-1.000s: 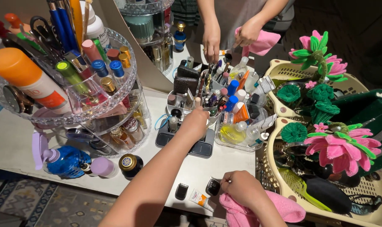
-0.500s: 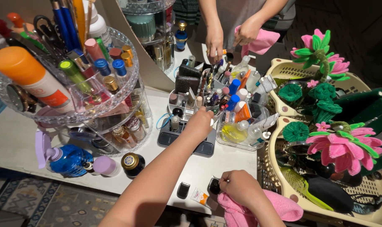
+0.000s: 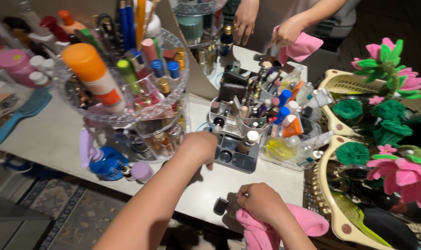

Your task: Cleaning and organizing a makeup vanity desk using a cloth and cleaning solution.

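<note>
Your right hand is closed on a pink cloth at the near edge of the white tabletop, with a small dark compact lying just to its left. Your left hand hangs knuckles-up over the near left corner of the grey organiser tray; whether its fingers pinch anything cannot be told. Left of it stands the clear tiered carousel, crowded with bottles, with a blue spray bottle near its foot. To the right sit a clear tub of tubes and a cream basket with pink pipe-cleaner flowers.
</note>
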